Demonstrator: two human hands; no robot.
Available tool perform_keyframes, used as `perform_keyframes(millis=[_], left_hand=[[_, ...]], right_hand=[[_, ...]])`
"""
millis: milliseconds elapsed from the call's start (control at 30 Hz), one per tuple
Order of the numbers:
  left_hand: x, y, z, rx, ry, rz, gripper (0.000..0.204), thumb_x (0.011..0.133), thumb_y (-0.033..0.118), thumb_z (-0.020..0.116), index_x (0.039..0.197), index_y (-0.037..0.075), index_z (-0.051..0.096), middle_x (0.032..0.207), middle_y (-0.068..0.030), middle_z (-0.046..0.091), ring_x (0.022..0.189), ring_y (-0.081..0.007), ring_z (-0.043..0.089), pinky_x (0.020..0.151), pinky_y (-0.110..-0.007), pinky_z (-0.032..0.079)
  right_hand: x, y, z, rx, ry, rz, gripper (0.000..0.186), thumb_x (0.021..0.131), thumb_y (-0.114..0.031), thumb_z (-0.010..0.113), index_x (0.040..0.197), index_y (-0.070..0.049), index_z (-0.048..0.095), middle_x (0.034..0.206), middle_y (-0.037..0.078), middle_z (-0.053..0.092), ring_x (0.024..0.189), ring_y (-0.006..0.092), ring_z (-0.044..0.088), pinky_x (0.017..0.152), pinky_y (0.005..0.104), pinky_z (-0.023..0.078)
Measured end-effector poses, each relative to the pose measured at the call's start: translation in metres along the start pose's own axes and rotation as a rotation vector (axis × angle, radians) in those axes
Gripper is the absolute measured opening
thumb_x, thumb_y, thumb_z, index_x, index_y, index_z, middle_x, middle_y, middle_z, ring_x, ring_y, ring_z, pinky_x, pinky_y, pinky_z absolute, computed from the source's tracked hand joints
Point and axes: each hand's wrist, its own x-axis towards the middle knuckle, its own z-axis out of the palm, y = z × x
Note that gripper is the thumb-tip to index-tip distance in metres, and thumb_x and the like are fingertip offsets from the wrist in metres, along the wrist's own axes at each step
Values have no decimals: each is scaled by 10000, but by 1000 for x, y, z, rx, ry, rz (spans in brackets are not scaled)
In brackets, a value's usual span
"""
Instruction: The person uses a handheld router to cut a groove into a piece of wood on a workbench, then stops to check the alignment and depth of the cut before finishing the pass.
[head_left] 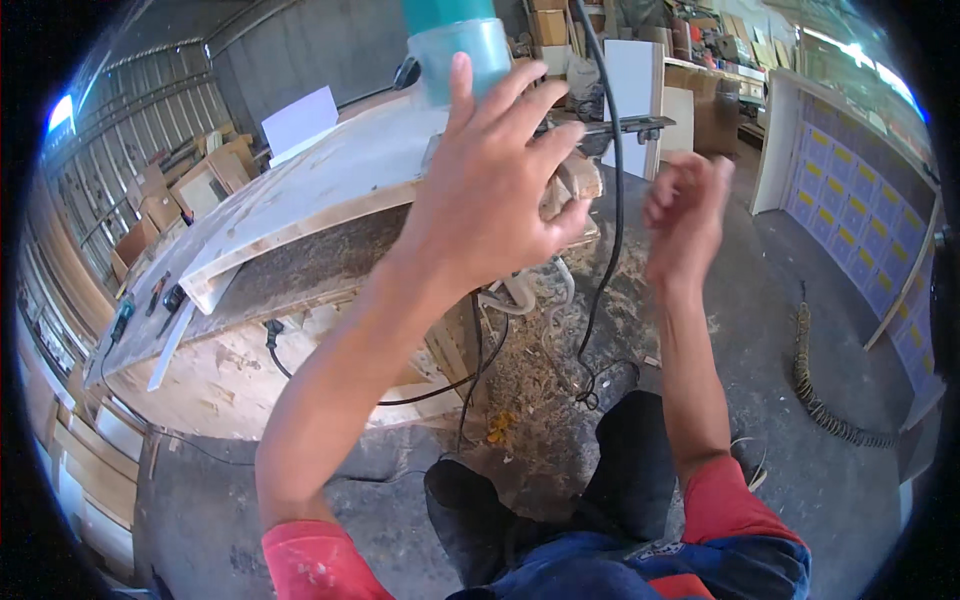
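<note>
My left hand point(495, 185) is spread with fingers apart in front of a teal power tool point(450, 20) with a translucent lower housing, at top centre. Its fingertips overlap the tool; whether they touch it I cannot tell. The tool's lower part is hidden behind the hand, near the corner of a pale board point(335, 160) raised on the workbench. My left thumb is near the rough wooden edge point(585, 177) there. My right hand point(685, 215), slightly blurred, is in the air right of a hanging black cable point(612, 255), its fingers curled with nothing visible in them.
The workbench point(220, 390) has hand tools point(123, 320) at its left end. Cables, a pale hose point(515, 295) and wood shavings point(530, 370) lie below. A coiled air hose point(820, 400) is on the right floor, beside a leaning patterned panel point(850, 230). Stacked boards point(90, 460) line the left.
</note>
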Motion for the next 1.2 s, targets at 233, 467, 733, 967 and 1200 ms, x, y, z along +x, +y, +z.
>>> perform_keyframes(millis=[233,467,733,967,1200], left_hand=[[-33,-93,-63,-125,248,-260,417,944,294,663,1285,59,701,1258,-104,728,1205,-254,664,1122,-391,428],[-69,-155,-43,-85,-305,-698,533,949,405,683,1373,83,655,1303,-201,690,1264,-282,620,1096,-372,439],[-68,-151,-53,-299,-554,-734,454,1029,340,608,1375,49,646,1319,-92,678,1230,-167,570,1103,-305,401],[-80,-143,-45,-216,-418,-580,338,1037,287,600,1273,74,716,1193,-138,738,1053,-181,683,958,-299,488],[-62,-114,-55,-214,-489,-812,467,964,284,634,1393,103,588,1473,-127,542,1448,-295,440,1250,-568,256]], right_hand=[[-2,-78,54,-258,-395,-471,457,1106,-402,415,1160,-7,639,940,94,651,932,227,637,833,406,504],[27,-90,176,-833,-446,-118,927,882,-706,650,1397,54,516,1317,249,610,1258,312,586,1089,507,449],[57,-65,175,-320,-924,133,692,897,-509,737,1276,39,552,995,128,691,886,235,694,873,451,581],[56,-13,133,-534,-726,-192,478,985,-361,640,1244,41,619,1070,113,719,953,211,711,897,403,573],[84,-51,201,-311,-713,250,523,795,-140,838,1238,40,627,1049,119,753,937,207,740,821,343,615]])
